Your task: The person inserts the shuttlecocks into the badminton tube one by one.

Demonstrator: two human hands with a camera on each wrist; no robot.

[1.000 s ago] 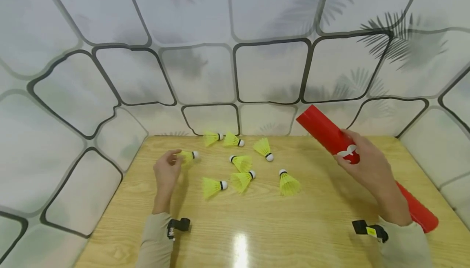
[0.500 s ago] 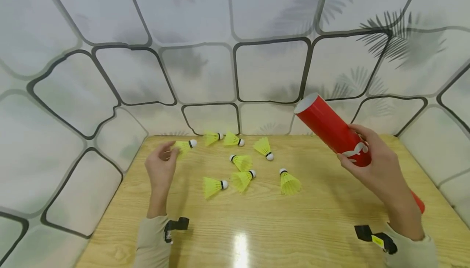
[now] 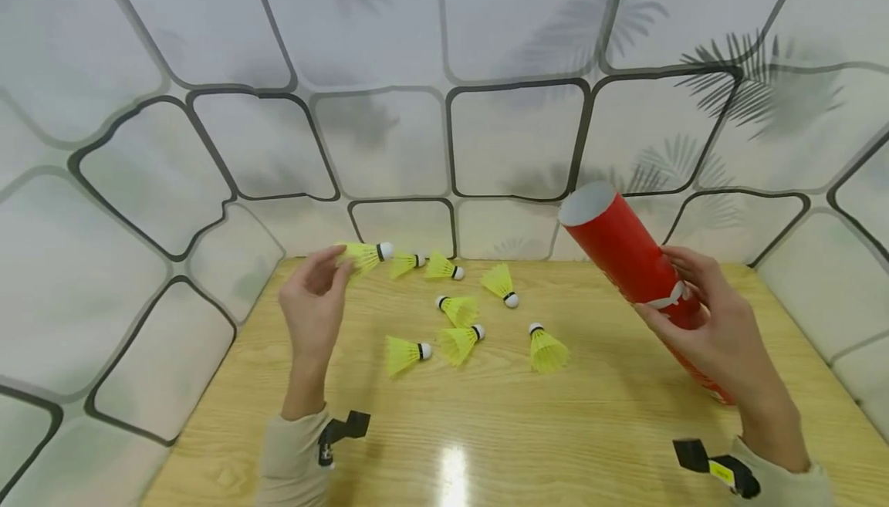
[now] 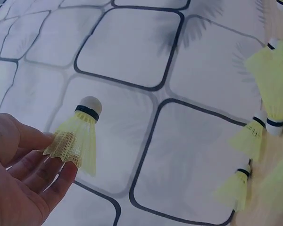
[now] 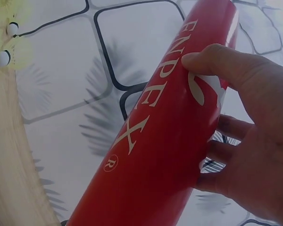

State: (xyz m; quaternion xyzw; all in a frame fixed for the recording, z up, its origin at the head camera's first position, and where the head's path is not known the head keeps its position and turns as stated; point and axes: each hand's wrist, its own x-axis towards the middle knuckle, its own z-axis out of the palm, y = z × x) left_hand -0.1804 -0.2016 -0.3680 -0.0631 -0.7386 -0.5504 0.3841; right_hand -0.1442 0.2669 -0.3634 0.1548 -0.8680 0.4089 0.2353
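Your L grip (image 3: 314, 308) pinches yellow shuttle (image 3: 364, 257) by skirt edge, raised off bench (image 3: 521, 430), your R grip (image 3: 725, 337) curls wide round red tube (image 3: 621, 248), tilted, mouth up, 7 more shuttles (image 3: 461, 309) on bench btwn.

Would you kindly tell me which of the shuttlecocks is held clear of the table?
The shuttlecock that the left hand pinches by its yellow skirt; the other seven shuttlecocks all lie on the table.

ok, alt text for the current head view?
A person's left hand pinches a yellow shuttlecock while the right hand holds a tilted red tube, its open end upward. Seven more shuttlecocks lie scattered on a wooden table before a pale patterned wall.
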